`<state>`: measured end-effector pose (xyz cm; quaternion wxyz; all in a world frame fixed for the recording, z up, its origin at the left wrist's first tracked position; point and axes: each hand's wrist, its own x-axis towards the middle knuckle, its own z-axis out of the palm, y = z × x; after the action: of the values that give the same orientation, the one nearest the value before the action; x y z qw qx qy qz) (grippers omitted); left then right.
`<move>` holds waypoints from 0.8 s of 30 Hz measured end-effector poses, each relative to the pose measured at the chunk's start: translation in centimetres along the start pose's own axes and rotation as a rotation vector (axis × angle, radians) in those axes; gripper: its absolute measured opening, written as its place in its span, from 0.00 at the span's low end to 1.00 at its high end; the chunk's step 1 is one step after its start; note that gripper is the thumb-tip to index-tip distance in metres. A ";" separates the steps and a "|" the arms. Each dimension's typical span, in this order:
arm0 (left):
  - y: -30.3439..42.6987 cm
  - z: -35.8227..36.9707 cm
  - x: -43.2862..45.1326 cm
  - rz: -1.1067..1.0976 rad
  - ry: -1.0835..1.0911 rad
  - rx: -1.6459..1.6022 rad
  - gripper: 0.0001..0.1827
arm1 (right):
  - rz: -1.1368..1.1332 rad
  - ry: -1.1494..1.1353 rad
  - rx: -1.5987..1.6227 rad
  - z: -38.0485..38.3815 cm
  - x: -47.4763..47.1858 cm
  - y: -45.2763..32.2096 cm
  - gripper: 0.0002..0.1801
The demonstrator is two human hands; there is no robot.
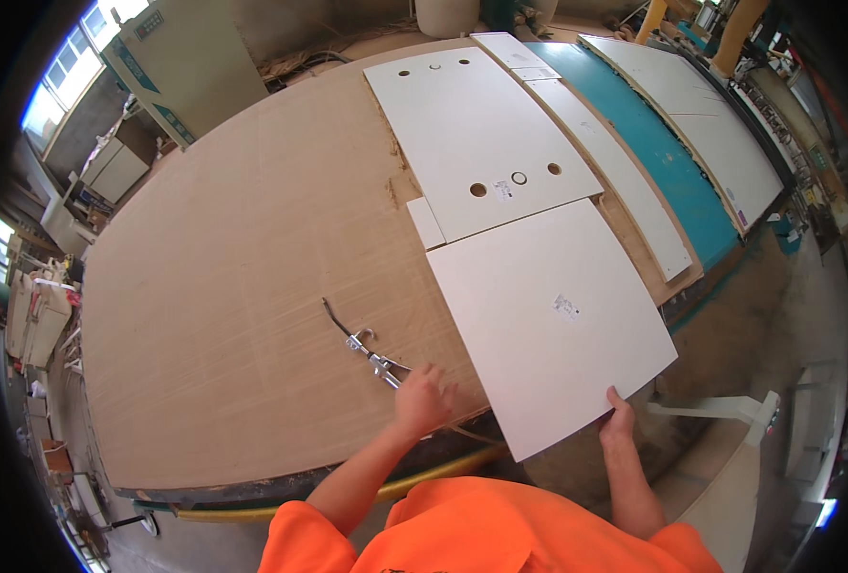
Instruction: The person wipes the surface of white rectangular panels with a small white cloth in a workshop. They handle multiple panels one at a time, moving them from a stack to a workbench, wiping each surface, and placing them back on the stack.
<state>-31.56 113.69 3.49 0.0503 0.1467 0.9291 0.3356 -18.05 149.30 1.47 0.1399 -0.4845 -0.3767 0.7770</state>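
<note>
My right hand (618,419) grips the near right edge of a square white panel (538,336), its thumb on top. That panel bears a label and sticks out past the table's near edge. My left hand (425,402) is at the handle end of a metal air blow gun (383,367) with a short dark tube; whether the fingers close on it cannot be told. Beyond the square panel lies a larger white panel (495,129) with round holes, beside a small white strip (425,223).
The brown tabletop (238,286) spreads to the left. Long narrow white panels (610,172) and a teal machine bed (639,143) lie to the right. A yellow hose (238,514) runs under the near edge. A pale machine arm (718,408) stands at the lower right.
</note>
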 end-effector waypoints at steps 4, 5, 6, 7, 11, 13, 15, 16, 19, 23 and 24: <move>-1.3 -1.6 4.4 0.213 0.073 0.000 0.24 | -0.059 0.001 -0.013 0.0 -1.0 -0.7 0.25; -1.3 -1.5 5.5 0.221 0.108 0.002 0.24 | -0.087 0.008 -0.022 0.1 -1.3 -1.0 0.25; -1.5 -1.4 6.8 0.228 0.144 0.007 0.23 | -0.113 0.013 -0.029 0.4 -1.4 -1.1 0.25; -1.6 -1.2 7.9 0.235 0.180 0.012 0.23 | -0.133 0.023 -0.030 0.6 -1.6 -1.2 0.25; -1.1 0.7 12.2 -0.347 -0.146 -0.534 0.20 | -0.180 0.025 0.000 1.5 -2.4 -1.8 0.26; -1.0 2.0 13.2 -0.592 -0.228 -0.925 0.18 | -0.197 0.022 0.006 2.2 -3.2 -2.4 0.26; -0.8 3.0 13.4 -0.624 -0.159 -1.003 0.18 | -0.223 0.030 -0.009 3.6 -4.2 -3.2 0.28; -0.6 3.3 13.5 -0.640 -0.124 -1.042 0.18 | -0.235 0.024 -0.006 3.7 -4.3 -3.5 0.28; -0.1 3.4 13.6 -0.670 -0.084 -1.171 0.15 | -0.250 0.001 0.020 3.7 -4.7 -4.1 0.29; 0.4 3.2 13.2 -0.706 -0.137 -1.222 0.14 | -0.240 -0.038 0.042 3.6 -6.2 -5.5 0.29; 0.7 3.6 12.9 -0.709 -0.128 -1.268 0.14 | -0.245 -0.045 0.037 3.5 -6.6 -5.8 0.29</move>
<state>-43.00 120.32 1.24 0.2857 -0.2009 0.5430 0.7636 -18.63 147.81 10.79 0.2344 -0.4144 -0.4217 0.7717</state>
